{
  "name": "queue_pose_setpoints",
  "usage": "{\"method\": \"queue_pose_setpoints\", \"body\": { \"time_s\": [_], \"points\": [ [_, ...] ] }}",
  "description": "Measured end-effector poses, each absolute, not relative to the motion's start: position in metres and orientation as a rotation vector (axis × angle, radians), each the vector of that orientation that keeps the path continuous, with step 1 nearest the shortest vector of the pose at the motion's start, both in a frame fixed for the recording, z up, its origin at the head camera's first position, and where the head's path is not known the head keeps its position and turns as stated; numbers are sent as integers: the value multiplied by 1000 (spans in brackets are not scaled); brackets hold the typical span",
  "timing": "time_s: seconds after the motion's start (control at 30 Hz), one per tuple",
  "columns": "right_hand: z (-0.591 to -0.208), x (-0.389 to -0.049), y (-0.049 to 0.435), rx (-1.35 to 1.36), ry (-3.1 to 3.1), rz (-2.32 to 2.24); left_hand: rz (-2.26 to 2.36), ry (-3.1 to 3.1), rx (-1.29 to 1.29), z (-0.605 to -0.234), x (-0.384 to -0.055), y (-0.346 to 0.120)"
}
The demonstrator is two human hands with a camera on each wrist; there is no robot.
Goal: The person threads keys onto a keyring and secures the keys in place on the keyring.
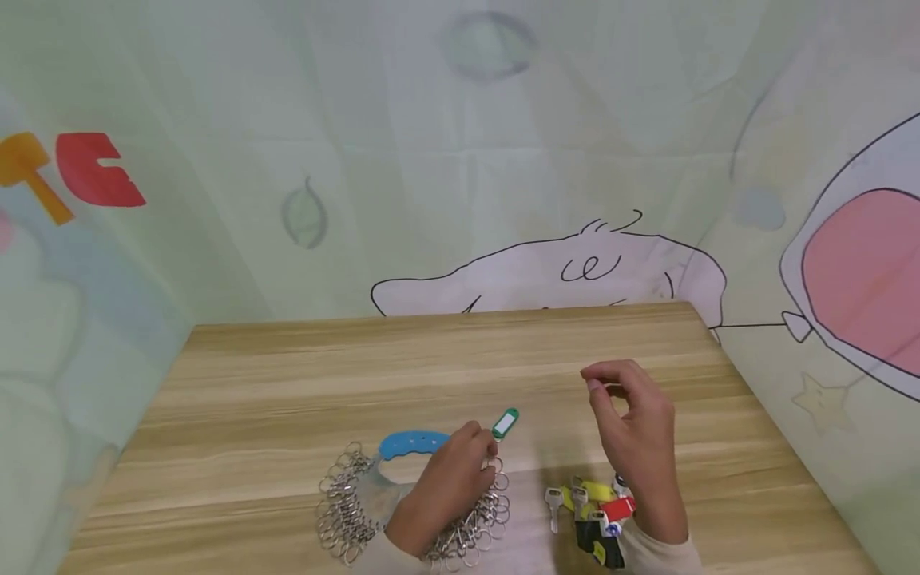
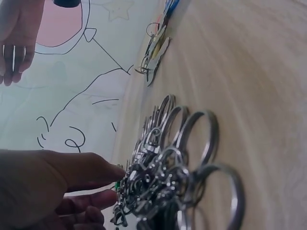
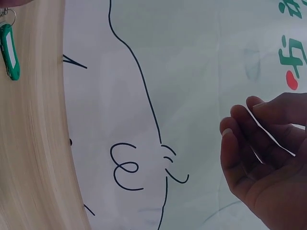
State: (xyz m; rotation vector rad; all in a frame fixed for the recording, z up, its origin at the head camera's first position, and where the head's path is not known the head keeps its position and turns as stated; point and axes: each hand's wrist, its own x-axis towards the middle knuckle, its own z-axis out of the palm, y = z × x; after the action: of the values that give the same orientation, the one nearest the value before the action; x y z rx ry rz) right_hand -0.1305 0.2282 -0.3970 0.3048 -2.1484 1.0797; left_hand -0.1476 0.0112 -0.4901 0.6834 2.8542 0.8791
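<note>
The left hand (image 1: 456,471) is over the right side of a fan of metal key rings (image 1: 345,511) with small clasps, its thumb and fingers pinching at a ring there. Just beyond those fingertips lies a green key tag (image 1: 505,423) with a white label; its small ring shows in the right wrist view beside the left fingers. In the left wrist view, the thumb (image 2: 91,170) and fingers meet at the edge of the rings (image 2: 163,167), partly hidden. Raised above the table, the right hand (image 1: 640,431) has loosely bent fingers and holds nothing, as the right wrist view (image 3: 268,143) also shows.
Below the right hand lies a bunch of keys (image 1: 553,507) with yellow tags (image 1: 598,489), a red tag (image 1: 618,509) and black pieces. A blue scalloped handle (image 1: 413,443) lies by the rings. The wooden table (image 1: 323,367) meets a printed cloth backdrop (image 1: 395,160).
</note>
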Motion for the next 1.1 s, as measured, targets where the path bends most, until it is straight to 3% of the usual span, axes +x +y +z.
{"method": "queue_pose_setpoints", "body": {
  "time_s": [0.23,0.47,1.1],
  "points": [
    [-397,-129,226,307,-2157,1095,660,3039,863,-496,-148,17],
    [-397,-129,227,317,-2154,1088,499,3095,858,-496,-146,23],
    [-398,-127,238,369,-2491,1115,1322,2558,546,-491,-146,-14]
  ]
}}
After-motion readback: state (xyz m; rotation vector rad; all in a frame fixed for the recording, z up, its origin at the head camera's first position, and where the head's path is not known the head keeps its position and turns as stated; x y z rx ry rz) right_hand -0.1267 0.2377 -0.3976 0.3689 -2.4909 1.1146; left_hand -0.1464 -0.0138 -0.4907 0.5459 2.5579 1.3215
